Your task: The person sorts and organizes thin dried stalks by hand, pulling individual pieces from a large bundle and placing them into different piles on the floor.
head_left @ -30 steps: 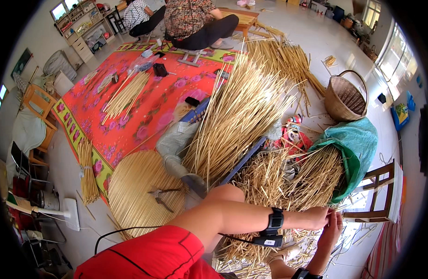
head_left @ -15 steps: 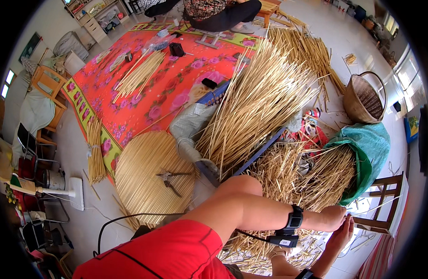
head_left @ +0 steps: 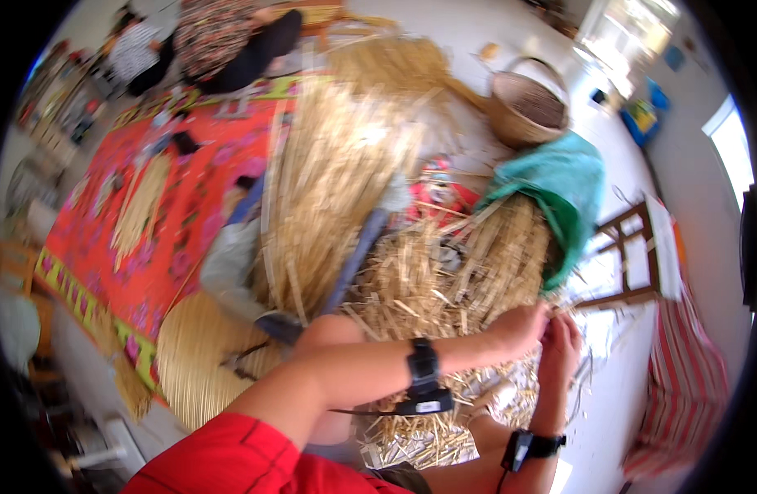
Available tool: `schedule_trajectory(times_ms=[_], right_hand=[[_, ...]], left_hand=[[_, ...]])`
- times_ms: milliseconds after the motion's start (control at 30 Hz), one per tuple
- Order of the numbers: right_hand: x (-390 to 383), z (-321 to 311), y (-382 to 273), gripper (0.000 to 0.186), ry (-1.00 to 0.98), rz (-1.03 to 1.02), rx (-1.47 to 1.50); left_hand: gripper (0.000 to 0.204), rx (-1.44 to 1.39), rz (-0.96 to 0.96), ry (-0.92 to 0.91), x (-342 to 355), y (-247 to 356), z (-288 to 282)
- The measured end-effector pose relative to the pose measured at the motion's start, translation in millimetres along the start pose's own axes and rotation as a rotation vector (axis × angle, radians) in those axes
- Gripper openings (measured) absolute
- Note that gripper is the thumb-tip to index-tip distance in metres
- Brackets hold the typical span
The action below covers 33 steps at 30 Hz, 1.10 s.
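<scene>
My left hand (head_left: 520, 331) and my right hand (head_left: 562, 350) meet at the right, above the floor, fingers pinched close together. They close on a thin straw stalk, whose length is lost in motion blur here. Just beyond them lies a bundle of straw (head_left: 506, 247) spilling from a green woven sack (head_left: 572, 185). Loose short straw (head_left: 407, 284) is heaped to the left of the hands. Farther left, a large sheaf of long pale stalks (head_left: 325, 198) rests in a blue-sided holder (head_left: 352, 262) with grey cloth over its corner.
An upturned wooden stool (head_left: 633, 247) stands right of the hands, near red striped cloth (head_left: 679, 387). A wicker basket (head_left: 522, 107) sits behind the sack. At left, a round straw mat (head_left: 201, 354) bears pliers (head_left: 245, 360) beside a red floral rug (head_left: 181, 247). People sit beyond.
The view has swung right, so the scene sits farther left, and it is blurred. My hands remain together in a pinch; the stalk that stuck out to the right is no longer distinct.
</scene>
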State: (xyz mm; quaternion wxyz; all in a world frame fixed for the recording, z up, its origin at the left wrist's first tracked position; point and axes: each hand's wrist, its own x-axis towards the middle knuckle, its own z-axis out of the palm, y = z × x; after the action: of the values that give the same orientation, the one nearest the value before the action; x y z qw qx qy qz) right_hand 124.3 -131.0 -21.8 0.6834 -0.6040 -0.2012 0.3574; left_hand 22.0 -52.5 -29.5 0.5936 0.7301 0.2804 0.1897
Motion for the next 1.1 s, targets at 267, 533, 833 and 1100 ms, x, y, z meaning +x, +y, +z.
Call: schedule_trajectory(times_ms=[267,533,833,1100], right_hand=[[0.1,-4.2,-7.2,0.007,-0.025,-0.026,0.065],[-2.2,-13.1,-6.3,0.003,-0.064,-0.07,-0.032],[-5.0,-8.5,-11.3,0.005,-0.072,-0.066,0.065],[-0.4,-15.2,-8.7,0.006,-0.04,-0.033,0.163]], left_hand=[[0.011,0.089,0.185,0.114,-5.0,5.2,4.9],[0.01,0.19,0.209,0.12,-12.3,7.0,8.0],[0.013,0.133,0.197,0.095,-12.9,5.1,8.1],[0.013,0.015,0.174,0.014,-12.0,4.3,3.5]])
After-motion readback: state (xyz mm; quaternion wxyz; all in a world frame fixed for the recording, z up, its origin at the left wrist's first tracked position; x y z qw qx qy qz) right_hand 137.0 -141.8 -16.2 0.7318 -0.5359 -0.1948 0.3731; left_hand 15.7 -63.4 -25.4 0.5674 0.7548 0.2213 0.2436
